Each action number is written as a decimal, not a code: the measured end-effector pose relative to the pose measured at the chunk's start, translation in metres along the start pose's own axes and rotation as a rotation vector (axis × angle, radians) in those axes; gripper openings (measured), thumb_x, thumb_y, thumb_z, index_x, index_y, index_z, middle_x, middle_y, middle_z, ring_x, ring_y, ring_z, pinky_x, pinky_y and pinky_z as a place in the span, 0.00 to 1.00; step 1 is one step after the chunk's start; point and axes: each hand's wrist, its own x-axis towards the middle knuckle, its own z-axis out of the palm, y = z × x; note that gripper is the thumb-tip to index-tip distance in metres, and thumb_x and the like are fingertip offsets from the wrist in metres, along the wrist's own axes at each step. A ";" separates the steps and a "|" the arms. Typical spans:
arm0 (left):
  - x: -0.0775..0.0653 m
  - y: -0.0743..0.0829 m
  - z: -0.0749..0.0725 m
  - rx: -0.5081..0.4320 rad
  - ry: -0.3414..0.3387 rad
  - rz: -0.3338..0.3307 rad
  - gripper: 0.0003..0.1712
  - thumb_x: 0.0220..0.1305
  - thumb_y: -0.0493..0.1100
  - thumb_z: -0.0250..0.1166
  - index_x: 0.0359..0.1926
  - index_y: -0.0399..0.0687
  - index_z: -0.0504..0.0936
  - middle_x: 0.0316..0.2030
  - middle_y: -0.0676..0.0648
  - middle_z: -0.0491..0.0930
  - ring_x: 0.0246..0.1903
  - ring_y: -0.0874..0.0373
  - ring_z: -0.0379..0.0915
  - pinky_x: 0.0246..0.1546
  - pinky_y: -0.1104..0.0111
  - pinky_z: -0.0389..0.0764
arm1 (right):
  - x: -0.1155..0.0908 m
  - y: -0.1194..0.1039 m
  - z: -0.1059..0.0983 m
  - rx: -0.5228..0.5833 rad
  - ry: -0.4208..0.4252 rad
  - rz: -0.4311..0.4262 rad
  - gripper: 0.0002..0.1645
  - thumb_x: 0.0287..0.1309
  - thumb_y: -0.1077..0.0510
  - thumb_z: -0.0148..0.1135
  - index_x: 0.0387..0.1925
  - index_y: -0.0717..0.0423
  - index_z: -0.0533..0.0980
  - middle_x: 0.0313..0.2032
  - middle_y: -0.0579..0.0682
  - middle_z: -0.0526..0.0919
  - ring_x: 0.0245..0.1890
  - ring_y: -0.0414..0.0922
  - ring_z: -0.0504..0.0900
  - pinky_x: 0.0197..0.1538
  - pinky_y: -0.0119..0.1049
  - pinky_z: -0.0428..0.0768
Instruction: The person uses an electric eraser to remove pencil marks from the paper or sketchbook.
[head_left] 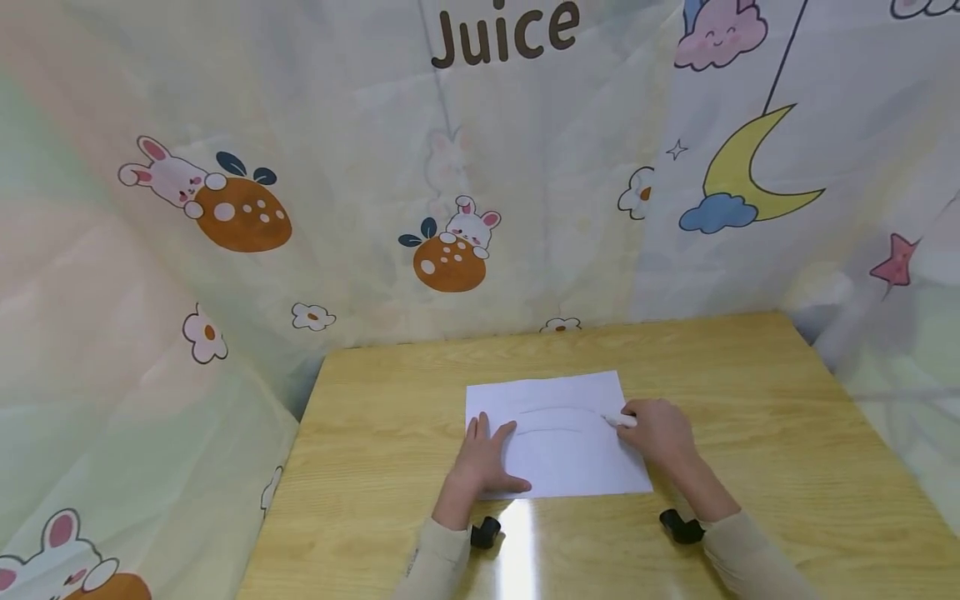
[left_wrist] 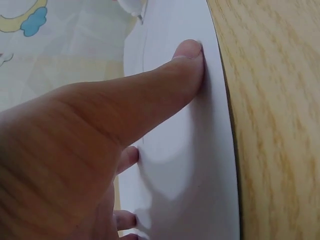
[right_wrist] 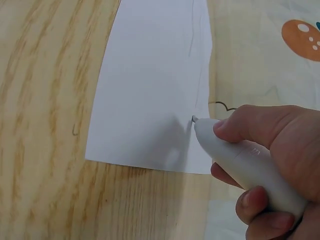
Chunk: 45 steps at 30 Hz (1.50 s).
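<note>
A white sheet of paper [head_left: 577, 467] lies on the wooden table, marked with two thin curved lines [head_left: 555, 431]. On its left part my left hand [head_left: 483, 462] presses with spread fingers; the thumb [left_wrist: 170, 82] rests near the front edge. My right hand [head_left: 663, 433] grips a thick white pen-shaped tool [right_wrist: 235, 160] with a small dark tip, thumb on top and fingers curled beneath. That tip [right_wrist: 194, 119] is at the paper, by the right end of the upper line. Whether the lines are drawn or cut, I cannot tell.
Around the sheet spreads the light wooden table [head_left: 390, 433]. A printed cloth [head_left: 337, 167] with rabbits and a moon hangs behind the table and at its sides. Black wrist-worn devices [head_left: 486, 533] sit by both sleeves.
</note>
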 end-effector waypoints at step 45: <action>-0.006 -0.011 0.009 0.041 0.116 0.055 0.61 0.34 0.74 0.75 0.63 0.41 0.68 0.71 0.33 0.54 0.70 0.38 0.48 0.67 0.54 0.57 | 0.022 -0.012 0.001 -0.050 -0.069 -0.070 0.12 0.48 0.57 0.70 0.35 0.59 0.84 0.31 0.53 0.85 0.27 0.48 0.80 0.27 0.45 0.78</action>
